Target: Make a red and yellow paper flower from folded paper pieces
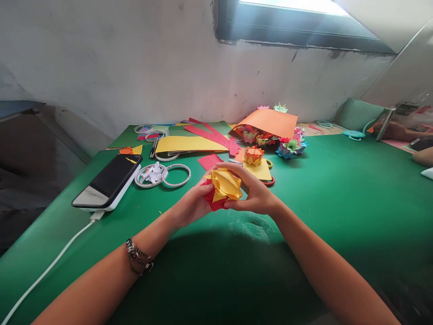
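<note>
Between my two hands, just above the green tabletop, is a folded paper flower (226, 185) with yellow paper on top and red paper beneath. My left hand (194, 201) is closed round its left side, thumb on the yellow folds. On the right side, my right hand (253, 192) grips it with thumb below and fingers over the top. Behind my hands lie a red paper piece (209, 161) and a yellow paper square (259, 170). A small orange paper flower (253, 155) rests on that square, with scissors (269, 181) partly hidden under it.
To the left lies a phone (108, 180) on a white power bank with a cable (50, 257). Tape rolls (176, 175), one holding white scraps (154, 174), sit nearby. Coloured sheets (192, 143) and finished paper flowers (291, 146) line the back. Another person's hand (394, 131) shows far right.
</note>
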Available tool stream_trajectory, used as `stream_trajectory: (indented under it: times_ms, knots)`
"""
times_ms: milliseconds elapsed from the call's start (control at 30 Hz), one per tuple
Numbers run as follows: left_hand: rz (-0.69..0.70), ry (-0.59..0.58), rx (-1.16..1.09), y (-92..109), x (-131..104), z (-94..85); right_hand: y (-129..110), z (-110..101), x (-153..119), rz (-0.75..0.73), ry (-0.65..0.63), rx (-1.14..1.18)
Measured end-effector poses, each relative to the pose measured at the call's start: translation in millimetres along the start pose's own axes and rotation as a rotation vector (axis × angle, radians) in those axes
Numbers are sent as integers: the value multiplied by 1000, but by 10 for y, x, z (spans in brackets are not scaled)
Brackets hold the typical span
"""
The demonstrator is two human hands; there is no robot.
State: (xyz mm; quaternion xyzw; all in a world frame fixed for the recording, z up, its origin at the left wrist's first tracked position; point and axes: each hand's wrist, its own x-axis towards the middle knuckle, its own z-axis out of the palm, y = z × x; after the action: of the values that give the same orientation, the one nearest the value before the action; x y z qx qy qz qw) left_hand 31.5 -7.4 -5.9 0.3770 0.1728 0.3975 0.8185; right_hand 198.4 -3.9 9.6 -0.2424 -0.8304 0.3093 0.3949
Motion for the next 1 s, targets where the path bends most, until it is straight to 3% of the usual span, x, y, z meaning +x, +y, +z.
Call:
stream_trajectory:
  times_ms: [233,333,467,800,1000]
  knots:
    - [-60,-53,-14,21,-11,-31,-1,2,1,-5,1,6]
    - [-119,23,7,19,3,-45,0,4,0,-19,-20,-49]
    - [-100,110,-16,6,21,-29,10,4,-3,-27,-35,-91]
    - [-113,156,-29,-27,37,-14,93,109,4,26,99,-269]
    - [-120,193,-62,-57,62,-29,136,149,-2,76,134,-172]
